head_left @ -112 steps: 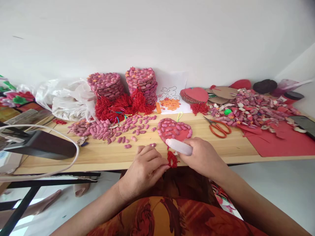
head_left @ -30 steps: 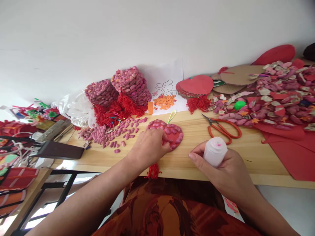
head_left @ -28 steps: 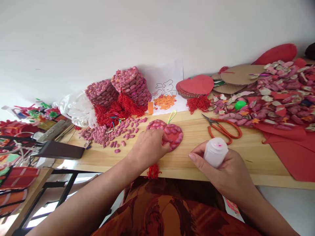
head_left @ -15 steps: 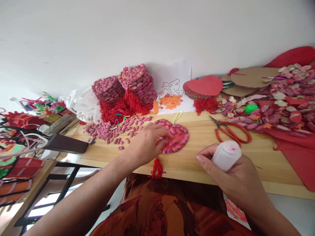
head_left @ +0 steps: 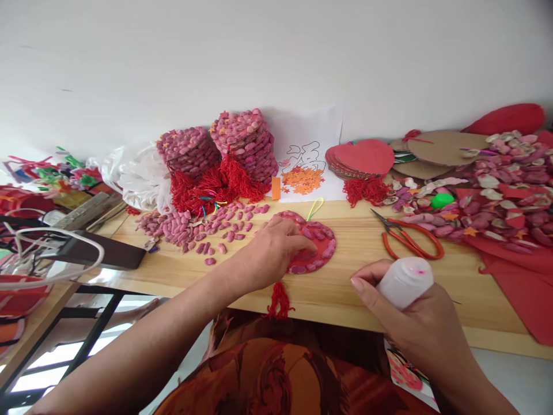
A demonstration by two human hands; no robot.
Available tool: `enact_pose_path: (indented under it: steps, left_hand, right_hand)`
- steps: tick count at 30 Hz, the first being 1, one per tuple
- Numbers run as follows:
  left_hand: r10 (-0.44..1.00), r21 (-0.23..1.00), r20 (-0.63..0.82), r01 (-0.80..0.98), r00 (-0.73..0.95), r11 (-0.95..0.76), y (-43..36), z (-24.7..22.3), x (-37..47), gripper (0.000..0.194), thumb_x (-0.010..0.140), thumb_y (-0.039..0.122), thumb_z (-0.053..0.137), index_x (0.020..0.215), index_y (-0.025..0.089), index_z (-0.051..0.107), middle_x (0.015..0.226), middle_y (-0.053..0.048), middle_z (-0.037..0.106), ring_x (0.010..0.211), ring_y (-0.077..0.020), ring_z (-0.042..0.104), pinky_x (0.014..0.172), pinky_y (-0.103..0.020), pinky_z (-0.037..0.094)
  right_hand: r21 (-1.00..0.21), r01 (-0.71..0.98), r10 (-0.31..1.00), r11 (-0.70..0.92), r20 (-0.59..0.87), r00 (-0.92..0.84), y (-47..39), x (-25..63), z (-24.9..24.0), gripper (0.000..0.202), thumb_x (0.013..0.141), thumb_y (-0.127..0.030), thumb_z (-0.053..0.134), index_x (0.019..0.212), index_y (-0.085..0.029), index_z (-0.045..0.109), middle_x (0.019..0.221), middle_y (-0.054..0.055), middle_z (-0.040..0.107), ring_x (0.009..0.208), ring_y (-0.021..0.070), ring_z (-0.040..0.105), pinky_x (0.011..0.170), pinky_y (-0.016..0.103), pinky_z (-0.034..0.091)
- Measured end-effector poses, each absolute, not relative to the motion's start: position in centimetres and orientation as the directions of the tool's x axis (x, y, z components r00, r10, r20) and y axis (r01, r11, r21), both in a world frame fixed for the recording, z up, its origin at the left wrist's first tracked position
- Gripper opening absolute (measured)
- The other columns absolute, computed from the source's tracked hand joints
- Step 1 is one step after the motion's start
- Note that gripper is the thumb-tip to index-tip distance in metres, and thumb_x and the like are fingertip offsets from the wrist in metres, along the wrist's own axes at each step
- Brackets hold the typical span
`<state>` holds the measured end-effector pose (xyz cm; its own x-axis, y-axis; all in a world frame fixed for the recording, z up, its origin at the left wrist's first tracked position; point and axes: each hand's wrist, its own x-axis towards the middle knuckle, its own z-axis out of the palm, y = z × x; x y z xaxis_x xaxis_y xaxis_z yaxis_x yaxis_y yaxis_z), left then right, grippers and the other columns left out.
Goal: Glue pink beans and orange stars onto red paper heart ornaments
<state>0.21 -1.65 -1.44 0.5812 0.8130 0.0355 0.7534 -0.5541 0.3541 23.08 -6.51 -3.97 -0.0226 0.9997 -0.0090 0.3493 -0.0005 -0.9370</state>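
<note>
A red heart-shaped piece (head_left: 320, 245) edged with pink peanuts lies on the wooden table, with a yellow-green loop (head_left: 315, 208) at its top and a red tassel (head_left: 279, 301) below. Over its left part is my left hand (head_left: 276, 251), its fingers bent together and their tips on the red middle; whatever they pinch is hidden. My right hand (head_left: 415, 305) holds a white bottle (head_left: 406, 282) above the table's front edge, right of the heart. Loose pink peanuts (head_left: 175, 226) are spread to the left of my left hand.
Orange-handled scissors (head_left: 410, 236) lie behind the bottle. Along the wall stand stacked peanut hearts (head_left: 244, 144), orange paper stars (head_left: 302, 180) on white paper and plain red hearts (head_left: 367, 157). A peanut-covered pile (head_left: 496, 184) fills the right; a dark box (head_left: 103, 251) is at left.
My left hand has moved slightly right over the heart, its fingertips now lower on the red middle. The bottle stays in my right hand. The whole view has shifted a little.
</note>
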Motion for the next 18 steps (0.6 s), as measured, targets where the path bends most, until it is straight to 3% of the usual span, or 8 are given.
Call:
enact_pose_path:
  steps: [10, 18]
  left_hand:
    - [0.823, 0.396, 0.032, 0.749, 0.567, -0.531, -1.4, -1.7, 0.4, 0.036, 0.091, 0.006, 0.047, 0.108, 0.020, 0.075, 0.089, -0.008, 0.060, 0.089, -0.0201, 0.053, 0.084, -0.035, 0.045]
    - [0.815, 0.408, 0.067, 0.729, 0.576, -0.549, -1.2, -2.3, 0.1, 0.033, 0.090, 0.005, 0.051, 0.105, 0.019, 0.075, 0.090, -0.007, 0.061, 0.089, -0.0195, 0.054, 0.083, -0.034, 0.044]
  right_hand:
    - [-0.911, 0.380, 0.987, 0.159, 0.136, -0.088, -6.0, 23.8, -5.4, 0.016, 0.081, -0.040, 0.069, 0.072, -0.026, 0.069, 0.068, -0.001, 0.069, 0.059, 0.0178, 0.062, 0.054, 0.025, 0.049]
    - [-0.913, 0.382, 0.989, 0.146, 0.120, -0.091, -6.1, 23.8, -5.0, 0.016, 0.083, -0.040, 0.068, 0.074, -0.026, 0.069, 0.068, -0.003, 0.068, 0.059, 0.0157, 0.061, 0.055, 0.023, 0.048]
